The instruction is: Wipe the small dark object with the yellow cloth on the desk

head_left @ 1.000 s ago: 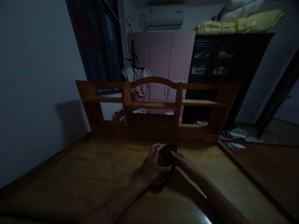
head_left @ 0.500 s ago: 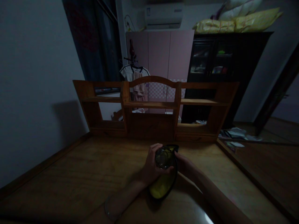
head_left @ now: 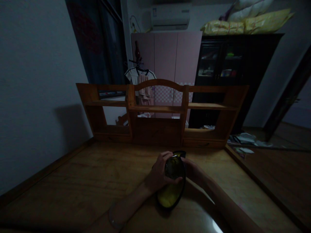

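Note:
My left hand (head_left: 160,173) is wrapped round a clear, round glass-like object (head_left: 173,169), whose exact kind the dim light hides. Under and around that object is a long, dark-rimmed item with a yellow inside (head_left: 168,196), low over the table; whether it is a case or a shoe I cannot tell. At its far right edge, my right hand (head_left: 190,165) has its fingers closed on the dark rim. The fingertips of that hand are partly hidden behind the rim.
The wooden table (head_left: 97,181) has a raised edge along its right side. A wooden shelf unit (head_left: 157,110) stands across its back. Farther off are a pink wardrobe (head_left: 165,55), a dark cabinet (head_left: 255,64) and a wall at left (head_left: 36,81).
The glass-like object has tilted and moved slightly right and down, deeper against the yellow inside. My left hand has turned with it; the right hand is nearly still.

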The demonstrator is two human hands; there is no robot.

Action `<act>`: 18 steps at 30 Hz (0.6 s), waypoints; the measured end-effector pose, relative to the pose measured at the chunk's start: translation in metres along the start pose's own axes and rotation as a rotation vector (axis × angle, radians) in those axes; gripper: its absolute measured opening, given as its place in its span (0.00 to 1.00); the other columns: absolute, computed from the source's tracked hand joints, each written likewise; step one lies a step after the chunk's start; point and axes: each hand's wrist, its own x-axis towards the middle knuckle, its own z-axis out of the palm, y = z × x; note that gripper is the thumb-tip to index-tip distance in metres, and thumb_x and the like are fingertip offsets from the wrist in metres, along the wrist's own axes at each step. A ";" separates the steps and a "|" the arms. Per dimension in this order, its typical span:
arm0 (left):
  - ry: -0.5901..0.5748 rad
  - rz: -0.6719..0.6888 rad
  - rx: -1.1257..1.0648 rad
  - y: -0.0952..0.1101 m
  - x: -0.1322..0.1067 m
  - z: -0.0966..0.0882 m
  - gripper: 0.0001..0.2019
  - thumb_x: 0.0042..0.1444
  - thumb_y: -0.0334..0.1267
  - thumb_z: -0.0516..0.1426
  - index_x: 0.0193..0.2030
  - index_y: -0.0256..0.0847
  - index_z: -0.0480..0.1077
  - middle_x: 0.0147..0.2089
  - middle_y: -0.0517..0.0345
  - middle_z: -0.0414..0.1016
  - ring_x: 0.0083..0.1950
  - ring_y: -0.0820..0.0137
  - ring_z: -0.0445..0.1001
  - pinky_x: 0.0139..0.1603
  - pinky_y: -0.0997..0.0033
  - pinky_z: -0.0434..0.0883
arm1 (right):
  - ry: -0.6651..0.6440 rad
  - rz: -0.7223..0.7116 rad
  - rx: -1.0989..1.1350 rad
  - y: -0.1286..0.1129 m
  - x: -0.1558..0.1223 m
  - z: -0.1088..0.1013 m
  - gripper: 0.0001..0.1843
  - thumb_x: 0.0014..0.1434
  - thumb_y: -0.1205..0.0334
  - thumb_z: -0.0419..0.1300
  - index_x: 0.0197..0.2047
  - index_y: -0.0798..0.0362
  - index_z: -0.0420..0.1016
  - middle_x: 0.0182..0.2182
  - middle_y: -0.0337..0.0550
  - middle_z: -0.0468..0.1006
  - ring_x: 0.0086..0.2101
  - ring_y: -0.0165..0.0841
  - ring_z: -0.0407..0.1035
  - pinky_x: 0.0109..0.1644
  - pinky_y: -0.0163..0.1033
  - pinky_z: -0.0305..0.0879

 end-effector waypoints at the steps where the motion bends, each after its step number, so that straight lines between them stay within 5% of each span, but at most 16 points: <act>1: -0.019 0.011 0.013 0.000 0.000 0.000 0.43 0.42 0.51 0.66 0.61 0.40 0.52 0.58 0.45 0.59 0.61 0.57 0.61 0.61 0.53 0.64 | -0.005 0.043 0.097 0.001 0.001 -0.001 0.20 0.58 0.47 0.56 0.43 0.55 0.76 0.39 0.46 0.79 0.42 0.40 0.72 0.50 0.46 0.66; 4: -0.035 0.016 0.044 0.000 0.001 0.000 0.43 0.42 0.52 0.66 0.61 0.40 0.52 0.57 0.45 0.60 0.61 0.56 0.61 0.61 0.53 0.64 | -0.020 0.143 0.328 0.003 0.001 -0.004 0.17 0.54 0.51 0.63 0.42 0.54 0.77 0.39 0.44 0.79 0.42 0.39 0.71 0.52 0.44 0.62; 18: -0.001 -0.082 0.056 -0.002 0.001 0.008 0.39 0.41 0.46 0.66 0.59 0.41 0.56 0.57 0.48 0.62 0.60 0.59 0.61 0.62 0.56 0.64 | 0.164 0.088 0.213 -0.003 0.002 0.011 0.20 0.52 0.48 0.65 0.41 0.55 0.79 0.38 0.44 0.79 0.39 0.37 0.70 0.47 0.42 0.63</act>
